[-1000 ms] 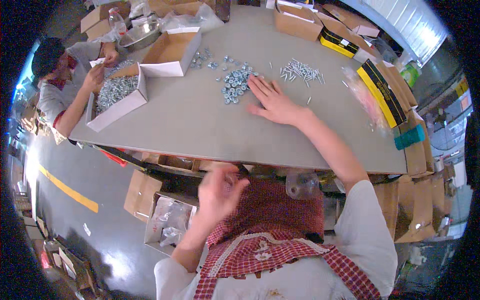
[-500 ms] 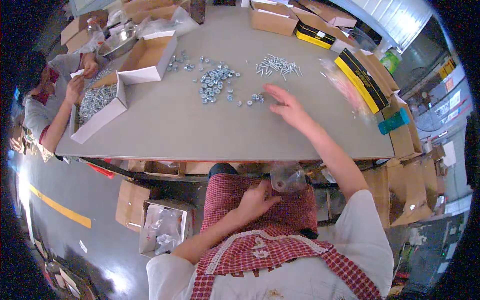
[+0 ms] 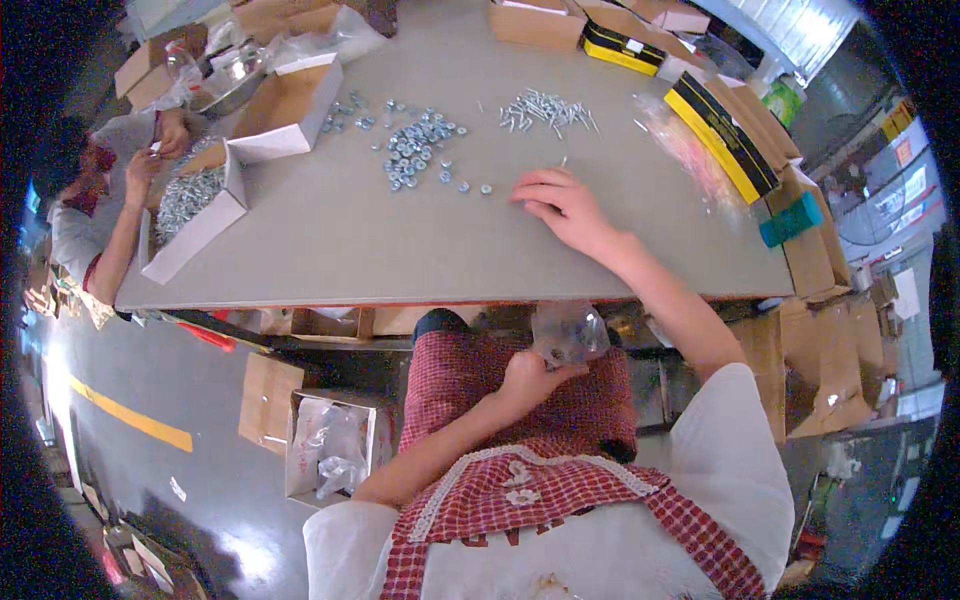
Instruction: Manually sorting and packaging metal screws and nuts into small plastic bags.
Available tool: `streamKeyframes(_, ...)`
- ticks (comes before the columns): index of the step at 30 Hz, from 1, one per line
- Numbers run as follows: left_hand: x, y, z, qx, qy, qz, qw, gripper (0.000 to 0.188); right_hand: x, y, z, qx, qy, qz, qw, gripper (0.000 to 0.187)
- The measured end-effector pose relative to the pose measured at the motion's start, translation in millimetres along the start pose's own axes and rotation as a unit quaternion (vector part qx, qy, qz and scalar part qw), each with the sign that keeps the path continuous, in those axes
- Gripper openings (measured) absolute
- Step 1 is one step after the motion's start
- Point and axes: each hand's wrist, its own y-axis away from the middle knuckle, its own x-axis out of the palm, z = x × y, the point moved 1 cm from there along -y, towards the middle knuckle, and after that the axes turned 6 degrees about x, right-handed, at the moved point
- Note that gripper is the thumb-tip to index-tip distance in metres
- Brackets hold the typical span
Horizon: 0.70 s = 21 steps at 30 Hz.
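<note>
My left hand (image 3: 528, 380) rests in my lap under the table edge, pinching a small clear plastic bag (image 3: 567, 332). My right hand (image 3: 562, 203) lies on the grey table (image 3: 330, 240) with its fingers curled, close to a few loose nuts (image 3: 468, 187). A larger heap of silver nuts and washers (image 3: 415, 145) lies further out to the left. A pile of screws (image 3: 545, 108) sits beyond my right hand. Whether the right fingers hold a small part cannot be seen.
Open white cardboard boxes (image 3: 285, 105) stand at the left of the table, one holding metal parts (image 3: 185, 195). Another person (image 3: 95, 200) works at the left end. Yellow-and-black boxes (image 3: 720, 125) line the right side. Cartons (image 3: 325, 450) sit on the floor.
My right hand slid back from the heap of nuts toward the near middle of the table. My left hand dropped to my lap and took hold of the clear bag.
</note>
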Motion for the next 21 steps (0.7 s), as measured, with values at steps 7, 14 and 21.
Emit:
streamKeyframes(7, 10.7, -9.5, -21.8, 0.017, 0.169, -0.060, 0.984, 0.043, -36.5, 88.9, 63.5, 0.086, -0.129, 0.086, 0.984, 0.022)
streamKeyframes(14, 6.3, -8.0, -30.1, 0.036, 0.240, -0.147, 0.959, 0.043, -53.7, 93.3, 63.5, 0.180, -0.507, 0.161, 0.827, 0.020)
streamKeyframes(21, 2.8, -13.3, -19.9, -0.042, 0.068, -0.089, 0.993, 0.046, -17.8, -6.7, -60.1, 0.115, 0.158, -0.016, 0.981, 0.059)
